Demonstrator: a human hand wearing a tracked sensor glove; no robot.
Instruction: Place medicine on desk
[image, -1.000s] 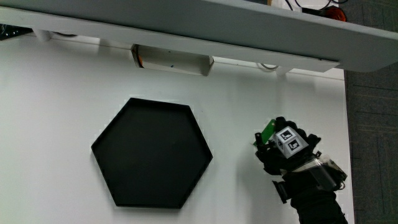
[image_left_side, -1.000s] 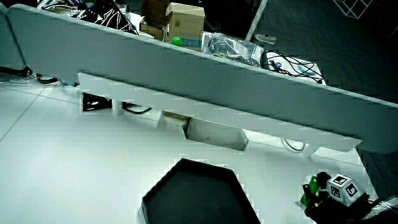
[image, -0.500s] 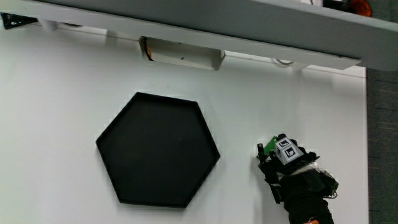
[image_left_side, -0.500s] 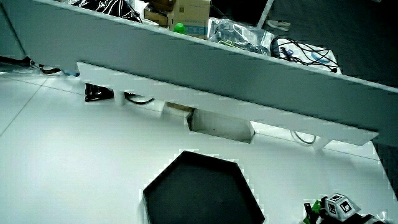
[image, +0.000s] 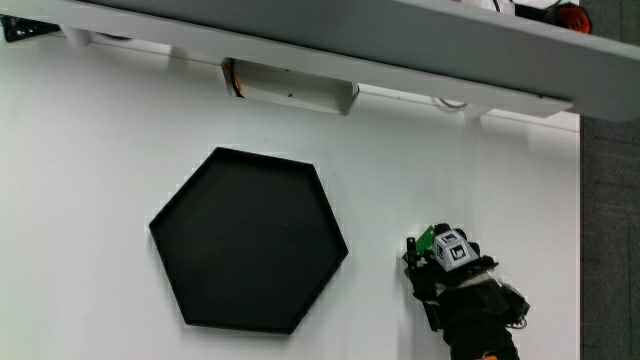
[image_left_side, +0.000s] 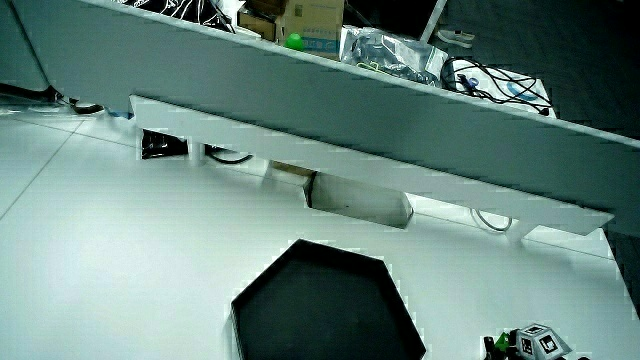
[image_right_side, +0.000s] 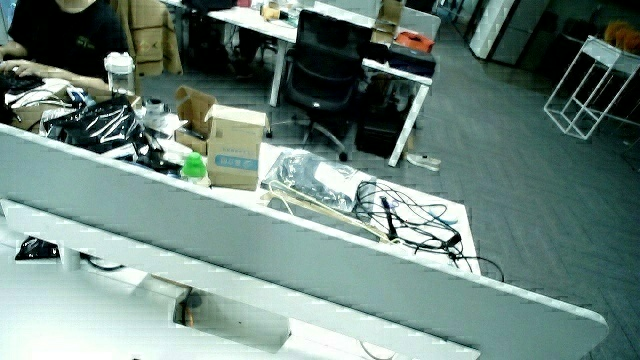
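Observation:
The gloved hand (image: 432, 262) is over the white table (image: 90, 200), beside the black hexagonal tray (image: 248, 240) and near the table's edge. Its fingers are curled around a small green medicine pack (image: 426, 240), which sticks out from the fingers toward the partition. The patterned cube (image: 451, 250) sits on the back of the hand. In a side view only the cube and the top of the hand (image_left_side: 528, 345) show, with a bit of the green pack (image_left_side: 503, 342) beside the tray (image_left_side: 325, 305). Whether the pack touches the table is hidden.
A low grey partition (image: 330, 35) runs along the table's edge farthest from the person, with a white box (image: 290, 88) mounted under it. In a side view the partition (image_right_side: 250, 250) has boxes, bags and cables on the desk past it.
The hand, still holding the green pack, has drawn a little nearer to the person beside the tray and sits lower in the side view. The tray has not moved.

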